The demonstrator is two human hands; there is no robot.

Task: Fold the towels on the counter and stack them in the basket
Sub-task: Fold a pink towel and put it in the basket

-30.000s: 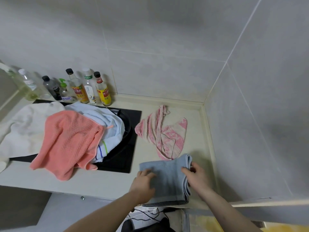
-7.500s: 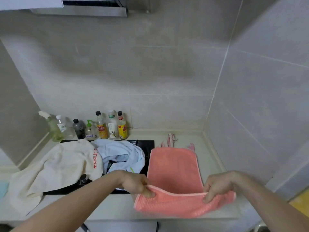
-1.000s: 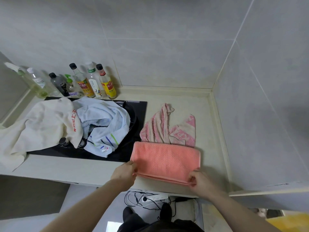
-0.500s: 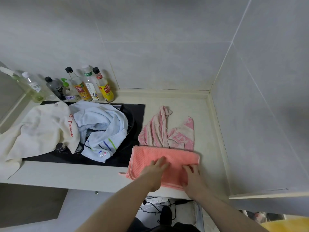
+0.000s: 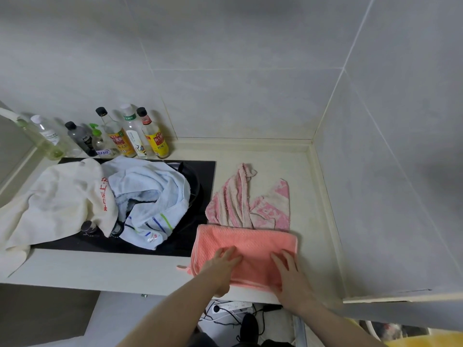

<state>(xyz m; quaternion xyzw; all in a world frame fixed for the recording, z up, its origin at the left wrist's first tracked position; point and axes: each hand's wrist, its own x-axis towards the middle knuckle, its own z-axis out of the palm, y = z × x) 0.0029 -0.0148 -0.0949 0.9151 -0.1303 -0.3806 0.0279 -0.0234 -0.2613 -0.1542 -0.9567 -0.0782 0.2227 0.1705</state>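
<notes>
**Both palms flatten the folded coral towel**

Since half a second ago the left hand [image 5: 221, 262] has slid leftward across the coral towel [image 5: 246, 249], widening the gap to the right hand [image 5: 288, 270]. Both lie flat with fingers spread, pressing the cloth and gripping nothing. That towel sits folded at the near edge of the counter [image 5: 308, 186], right of the black hob [image 5: 203, 171]. It looks soft, light and limp; I judge it best lifted by pinching the stacked edges at both short ends. Just beyond it lies a crumpled pink-and-white towel [image 5: 248, 204]. On the hob a dark pan [image 5: 193, 184] holds a pale blue towel [image 5: 150, 194]; a cream towel [image 5: 57, 206] sprawls left. No basket is visible.
</notes>
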